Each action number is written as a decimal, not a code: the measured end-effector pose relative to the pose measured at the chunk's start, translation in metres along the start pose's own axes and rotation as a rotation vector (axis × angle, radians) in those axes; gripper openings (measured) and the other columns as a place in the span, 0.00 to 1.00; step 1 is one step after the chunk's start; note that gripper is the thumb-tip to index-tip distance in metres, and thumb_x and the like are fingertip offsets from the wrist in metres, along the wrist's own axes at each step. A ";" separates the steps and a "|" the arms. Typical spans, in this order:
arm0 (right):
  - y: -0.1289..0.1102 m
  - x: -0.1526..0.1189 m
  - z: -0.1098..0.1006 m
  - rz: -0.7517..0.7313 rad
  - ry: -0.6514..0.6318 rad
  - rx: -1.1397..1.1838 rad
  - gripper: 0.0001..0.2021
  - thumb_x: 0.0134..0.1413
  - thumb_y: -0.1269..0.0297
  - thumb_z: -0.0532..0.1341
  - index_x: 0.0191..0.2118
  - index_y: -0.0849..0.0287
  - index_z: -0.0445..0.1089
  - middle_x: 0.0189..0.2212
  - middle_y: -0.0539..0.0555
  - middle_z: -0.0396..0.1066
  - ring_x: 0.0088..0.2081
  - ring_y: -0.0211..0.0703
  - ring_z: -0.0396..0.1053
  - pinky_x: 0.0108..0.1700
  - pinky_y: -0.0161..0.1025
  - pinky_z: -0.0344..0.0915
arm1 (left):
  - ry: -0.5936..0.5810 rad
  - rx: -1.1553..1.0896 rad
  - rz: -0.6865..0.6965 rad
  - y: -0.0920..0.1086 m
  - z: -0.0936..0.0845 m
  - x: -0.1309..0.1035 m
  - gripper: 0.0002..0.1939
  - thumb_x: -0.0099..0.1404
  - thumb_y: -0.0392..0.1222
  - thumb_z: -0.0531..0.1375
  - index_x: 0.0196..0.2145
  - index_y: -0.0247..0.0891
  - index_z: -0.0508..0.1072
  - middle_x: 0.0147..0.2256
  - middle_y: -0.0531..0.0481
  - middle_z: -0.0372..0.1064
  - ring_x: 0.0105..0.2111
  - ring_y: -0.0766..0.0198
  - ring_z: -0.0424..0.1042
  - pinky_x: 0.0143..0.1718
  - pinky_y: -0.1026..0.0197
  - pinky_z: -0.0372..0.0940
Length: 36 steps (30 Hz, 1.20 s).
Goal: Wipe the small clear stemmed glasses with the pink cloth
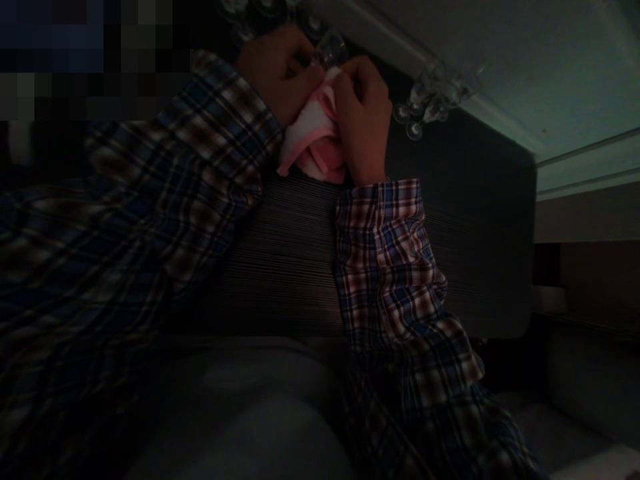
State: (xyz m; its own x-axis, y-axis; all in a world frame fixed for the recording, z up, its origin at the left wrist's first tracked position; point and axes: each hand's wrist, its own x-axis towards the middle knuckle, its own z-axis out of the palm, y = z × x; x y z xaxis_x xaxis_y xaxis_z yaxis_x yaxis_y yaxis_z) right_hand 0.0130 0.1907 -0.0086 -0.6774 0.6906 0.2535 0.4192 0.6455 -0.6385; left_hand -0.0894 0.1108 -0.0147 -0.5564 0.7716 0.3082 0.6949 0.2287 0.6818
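In the dim head view, my left hand (280,73) and my right hand (366,113) meet at the far side of a dark table. Between them bunches a white cloth with pink edging (313,130), its lower end hanging loose toward me. A small clear glass (332,49) shows just beyond the cloth, between my fingertips. My left fingers are curled at the glass, the thumb reaching to the cloth. The right hand pinches the cloth against the glass. How much of the glass lies under the cloth is hidden.
Several clear stemmed glasses (433,93) stand in a group right of my hands, by a pale ledge (500,127). More glasses (270,8) are at the top, beyond my left hand. The dark ribbed tabletop (280,260) ends at a rounded right corner.
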 end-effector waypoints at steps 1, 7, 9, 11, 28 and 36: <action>0.001 0.000 0.001 -0.009 0.009 0.000 0.07 0.53 0.62 0.46 0.26 0.50 0.57 0.33 0.47 0.66 0.41 0.39 0.64 0.42 0.34 0.62 | -0.002 0.012 0.007 -0.001 0.000 0.001 0.16 0.58 0.42 0.52 0.40 0.29 0.69 0.35 0.48 0.69 0.36 0.63 0.67 0.37 0.62 0.59; 0.007 0.003 0.007 -0.124 0.094 0.068 0.09 0.53 0.63 0.45 0.27 0.56 0.58 0.28 0.49 0.62 0.35 0.37 0.63 0.41 0.35 0.59 | -0.051 0.060 0.006 -0.001 -0.001 0.003 0.19 0.59 0.43 0.50 0.42 0.25 0.67 0.38 0.47 0.68 0.40 0.62 0.67 0.40 0.61 0.58; 0.009 0.004 0.008 -0.126 0.095 0.079 0.08 0.53 0.63 0.46 0.26 0.56 0.57 0.28 0.49 0.61 0.35 0.37 0.63 0.40 0.35 0.59 | -0.062 0.065 0.004 -0.001 -0.002 0.002 0.20 0.60 0.44 0.49 0.43 0.26 0.67 0.38 0.48 0.67 0.40 0.63 0.66 0.40 0.62 0.58; 0.009 0.004 0.008 -0.117 0.088 0.081 0.08 0.53 0.63 0.46 0.25 0.54 0.55 0.28 0.48 0.62 0.35 0.38 0.63 0.40 0.35 0.59 | -0.071 0.056 0.006 -0.001 -0.003 0.001 0.20 0.60 0.45 0.48 0.43 0.27 0.67 0.37 0.51 0.67 0.39 0.65 0.66 0.39 0.63 0.57; 0.002 0.001 0.004 -0.035 0.044 0.093 0.06 0.53 0.64 0.48 0.26 0.53 0.56 0.29 0.48 0.65 0.35 0.38 0.63 0.38 0.36 0.60 | -0.054 0.031 -0.006 0.001 -0.002 0.000 0.16 0.59 0.41 0.51 0.41 0.28 0.68 0.34 0.50 0.68 0.35 0.65 0.68 0.37 0.62 0.60; 0.000 -0.003 0.001 -0.035 0.077 0.075 0.07 0.53 0.62 0.47 0.27 0.53 0.58 0.26 0.47 0.64 0.32 0.38 0.63 0.35 0.36 0.60 | -0.009 0.025 -0.004 -0.005 0.003 0.000 0.14 0.58 0.42 0.53 0.40 0.33 0.69 0.31 0.51 0.70 0.30 0.68 0.67 0.32 0.66 0.60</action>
State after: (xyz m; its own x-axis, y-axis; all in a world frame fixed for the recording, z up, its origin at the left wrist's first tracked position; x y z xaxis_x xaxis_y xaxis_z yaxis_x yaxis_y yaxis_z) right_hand 0.0146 0.1877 -0.0101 -0.6413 0.6929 0.3296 0.3479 0.6454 -0.6800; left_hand -0.0911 0.1112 -0.0199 -0.5551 0.7760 0.2996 0.7038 0.2460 0.6665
